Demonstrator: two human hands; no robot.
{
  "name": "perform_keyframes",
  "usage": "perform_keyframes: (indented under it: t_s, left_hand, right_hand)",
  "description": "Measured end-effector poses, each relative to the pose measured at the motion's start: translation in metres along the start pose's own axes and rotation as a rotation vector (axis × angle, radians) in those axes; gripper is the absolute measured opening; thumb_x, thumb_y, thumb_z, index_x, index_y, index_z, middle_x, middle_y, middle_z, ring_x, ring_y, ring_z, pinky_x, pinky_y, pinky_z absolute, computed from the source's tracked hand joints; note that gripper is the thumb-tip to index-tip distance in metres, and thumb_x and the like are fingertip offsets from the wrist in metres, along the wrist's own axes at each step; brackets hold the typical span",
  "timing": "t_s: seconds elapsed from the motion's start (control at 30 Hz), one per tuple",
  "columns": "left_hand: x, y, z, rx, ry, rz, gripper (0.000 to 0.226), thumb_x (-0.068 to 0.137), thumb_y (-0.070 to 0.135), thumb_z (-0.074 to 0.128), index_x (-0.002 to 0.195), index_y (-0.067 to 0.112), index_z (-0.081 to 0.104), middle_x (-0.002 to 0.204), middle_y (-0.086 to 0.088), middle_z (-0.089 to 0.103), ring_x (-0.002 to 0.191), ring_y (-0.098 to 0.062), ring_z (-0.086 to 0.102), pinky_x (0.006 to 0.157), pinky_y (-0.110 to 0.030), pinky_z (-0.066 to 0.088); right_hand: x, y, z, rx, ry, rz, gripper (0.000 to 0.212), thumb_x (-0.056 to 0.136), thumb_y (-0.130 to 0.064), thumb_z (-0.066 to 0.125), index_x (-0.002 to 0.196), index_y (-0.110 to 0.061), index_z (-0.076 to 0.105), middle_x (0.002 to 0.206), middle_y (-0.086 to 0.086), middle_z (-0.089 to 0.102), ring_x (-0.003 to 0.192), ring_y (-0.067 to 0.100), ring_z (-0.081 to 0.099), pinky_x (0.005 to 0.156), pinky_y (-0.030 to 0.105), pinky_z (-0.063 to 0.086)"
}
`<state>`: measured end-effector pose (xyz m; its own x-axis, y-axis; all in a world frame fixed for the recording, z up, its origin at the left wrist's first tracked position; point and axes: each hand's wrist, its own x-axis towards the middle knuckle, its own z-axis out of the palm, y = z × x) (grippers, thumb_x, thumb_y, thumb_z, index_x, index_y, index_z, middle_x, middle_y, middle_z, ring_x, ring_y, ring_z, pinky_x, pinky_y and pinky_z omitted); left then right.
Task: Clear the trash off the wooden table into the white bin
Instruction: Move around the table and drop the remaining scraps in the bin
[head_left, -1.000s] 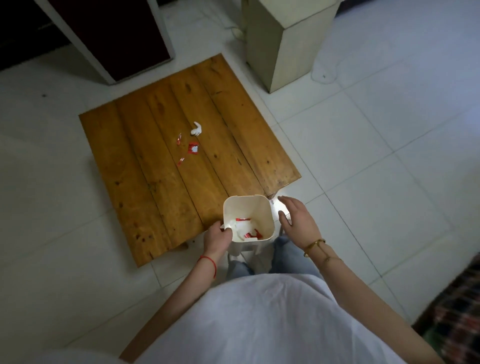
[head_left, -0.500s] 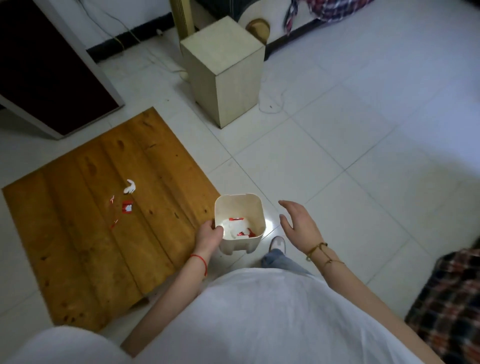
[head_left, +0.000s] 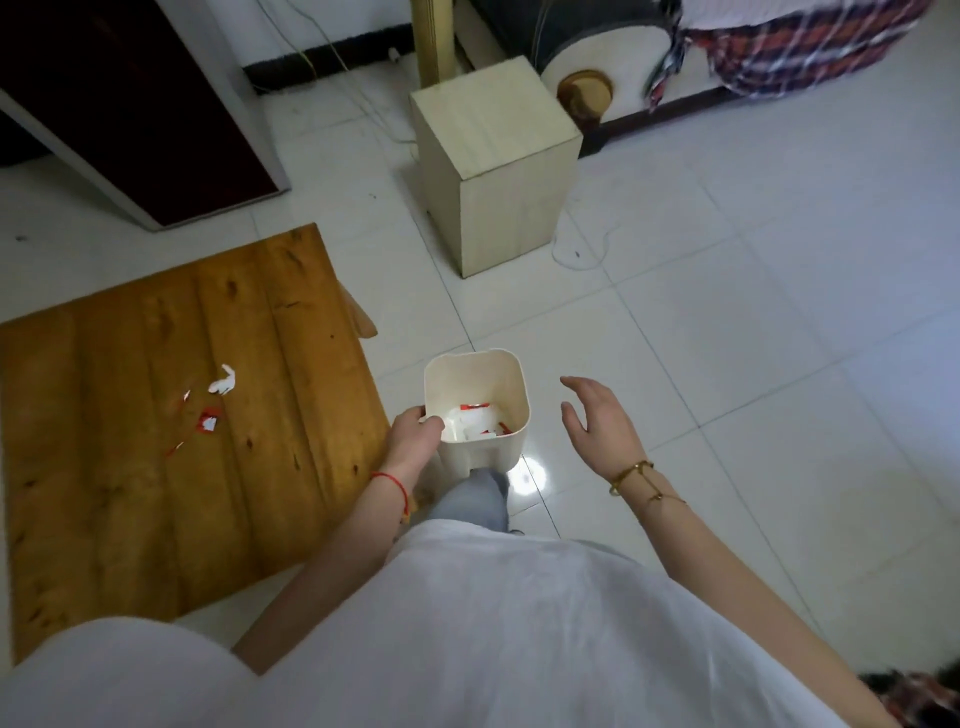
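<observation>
The small white bin (head_left: 475, 379) hangs over the tiled floor just right of the wooden table (head_left: 130, 493). My left hand (head_left: 415, 434) grips its near-left rim. Red and white wrappers lie in its bottom. My right hand (head_left: 597, 421) hovers open to the right of the bin, apart from it. On the table lie a white paper scrap (head_left: 223, 382), a red-and-white wrapper piece (head_left: 209, 422) and small red slivers (head_left: 176, 448).
A pale wooden box (head_left: 493, 166) stands on the floor beyond the bin. A dark cabinet (head_left: 130, 104) is at the back left. A sofa with plaid cloth (head_left: 779, 47) fills the back right. Thin cables (head_left: 579, 254) trail across the tiles.
The view has swung right and up, so the table now sits at the left. The bin stays in my left hand; my right hand has drifted away from its rim.
</observation>
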<state>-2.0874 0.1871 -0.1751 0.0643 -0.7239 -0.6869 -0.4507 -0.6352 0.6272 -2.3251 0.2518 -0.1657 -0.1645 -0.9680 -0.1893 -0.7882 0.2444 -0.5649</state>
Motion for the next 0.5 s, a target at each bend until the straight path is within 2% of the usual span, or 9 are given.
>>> perform_keyframes:
  t_s: [0.07,0.27,0.33,0.37,0.43,0.5]
  left_hand:
    - [0.017,0.015,0.000,-0.020,0.029,-0.019,0.030,0.081,0.013,0.046,0.108,0.010,0.060,0.098,-0.009,0.064,0.090,-0.029,0.059,0.066,-0.029,0.044]
    - [0.083,0.061,-0.010,-0.088,0.118,-0.052,0.019,0.079,0.011,0.047,0.093,0.013,0.060,0.086,-0.007,0.062,0.074,-0.020,0.055,0.053,-0.024,0.036]
    - [0.104,0.079,-0.019,-0.112,0.163,-0.081,0.016,0.078,0.009,0.047,0.089,0.013,0.059,0.089,-0.011,0.063,0.078,-0.026,0.057,0.058,-0.026,0.042]
    - [0.114,0.088,-0.023,-0.128,0.177,-0.097,0.017,0.079,0.009,0.047,0.090,0.013,0.060,0.093,-0.012,0.064,0.083,-0.029,0.058,0.067,-0.030,0.048]
    - [0.133,0.102,-0.033,-0.155,0.201,-0.137,0.026,0.080,0.010,0.046,0.102,0.009,0.061,0.103,-0.015,0.064,0.095,-0.034,0.059,0.082,-0.037,0.051]
    - [0.149,0.113,-0.044,-0.186,0.236,-0.176,0.035,0.083,0.011,0.046,0.114,0.007,0.060,0.111,-0.018,0.063,0.100,-0.034,0.059,0.084,-0.037,0.050]
  right_hand:
    - [0.033,0.000,-0.002,-0.009,-0.028,-0.032,0.039,0.096,-0.019,0.047,0.134,-0.008,0.050,0.136,0.008,0.054,0.129,0.023,0.044,0.108,0.029,0.032]
    - [0.146,-0.014,-0.011,-0.033,-0.103,-0.129,0.040,0.097,-0.020,0.046,0.135,-0.009,0.048,0.137,0.009,0.053,0.129,0.024,0.045,0.106,0.027,0.031]
    - [0.188,-0.026,-0.014,-0.056,-0.137,-0.169,0.041,0.097,-0.021,0.046,0.136,-0.010,0.047,0.138,0.009,0.052,0.129,0.023,0.045,0.107,0.028,0.032]
    - [0.209,-0.033,-0.015,-0.067,-0.153,-0.192,0.040,0.097,-0.022,0.045,0.136,-0.010,0.047,0.138,0.008,0.052,0.129,0.023,0.045,0.106,0.028,0.032]
    - [0.250,-0.050,-0.015,-0.076,-0.179,-0.242,0.040,0.097,-0.022,0.046,0.136,-0.010,0.048,0.137,0.009,0.053,0.128,0.024,0.046,0.105,0.027,0.032]
    - [0.287,-0.069,-0.014,-0.084,-0.210,-0.295,0.039,0.097,-0.020,0.046,0.134,-0.008,0.048,0.135,0.011,0.054,0.127,0.026,0.046,0.104,0.026,0.032]
